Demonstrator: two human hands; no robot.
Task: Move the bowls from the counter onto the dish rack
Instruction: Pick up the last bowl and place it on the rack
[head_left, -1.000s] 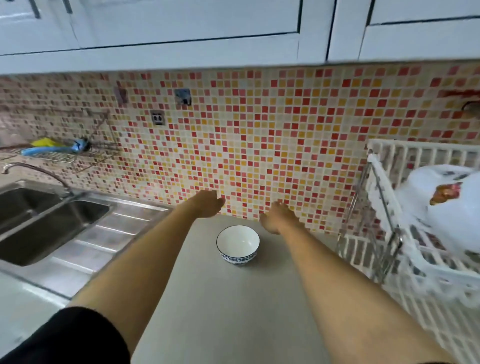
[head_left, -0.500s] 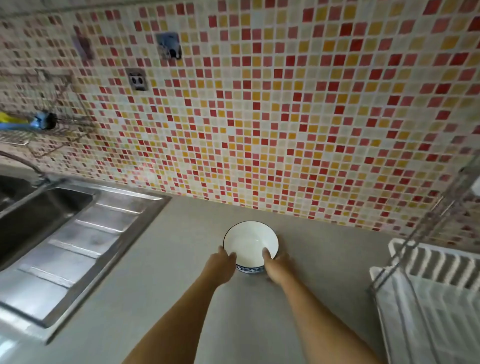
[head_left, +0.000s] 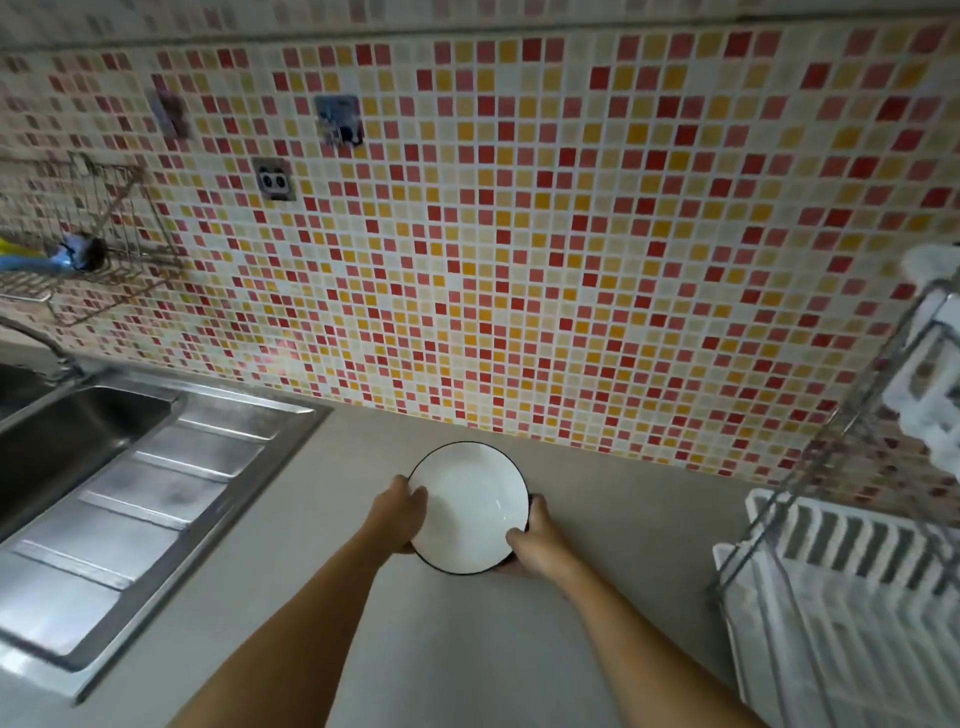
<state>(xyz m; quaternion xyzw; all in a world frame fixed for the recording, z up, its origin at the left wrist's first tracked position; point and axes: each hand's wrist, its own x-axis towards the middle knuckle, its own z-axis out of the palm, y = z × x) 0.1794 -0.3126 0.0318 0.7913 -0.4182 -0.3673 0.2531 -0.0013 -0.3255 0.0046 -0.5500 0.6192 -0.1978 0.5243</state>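
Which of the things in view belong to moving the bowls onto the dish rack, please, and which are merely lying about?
Part of the job:
bowl, held by left hand and right hand
dish rack
counter

Just lying about:
sink
wall basket with blue item
wall socket

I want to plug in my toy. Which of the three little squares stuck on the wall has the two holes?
The lowest one, the socket. The hook pads sit higher and have no holes.
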